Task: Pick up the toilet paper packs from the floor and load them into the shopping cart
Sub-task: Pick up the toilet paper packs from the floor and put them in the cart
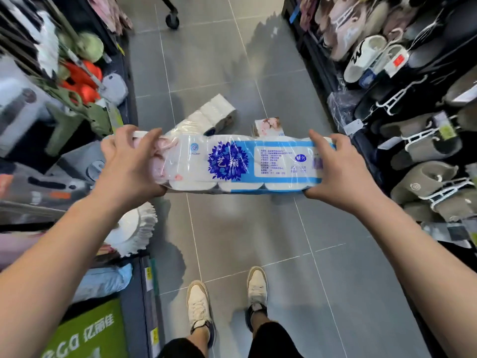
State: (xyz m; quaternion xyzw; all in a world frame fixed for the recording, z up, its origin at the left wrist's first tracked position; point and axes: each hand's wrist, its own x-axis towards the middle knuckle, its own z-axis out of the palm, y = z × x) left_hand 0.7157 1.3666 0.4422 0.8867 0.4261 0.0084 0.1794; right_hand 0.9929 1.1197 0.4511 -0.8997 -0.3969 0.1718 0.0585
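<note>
Tiled floor [232,241], toilet paper pack [232,164], long axis left-right, left hand [129,164] and right hand [343,171] gripping its ends

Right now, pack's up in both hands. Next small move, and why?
Probably carry the pack forward toward the wheel up the aisle, likely the cart's: the left hand and right hand hold its two ends, it is off the floor, and a second pack lies ahead.
</note>
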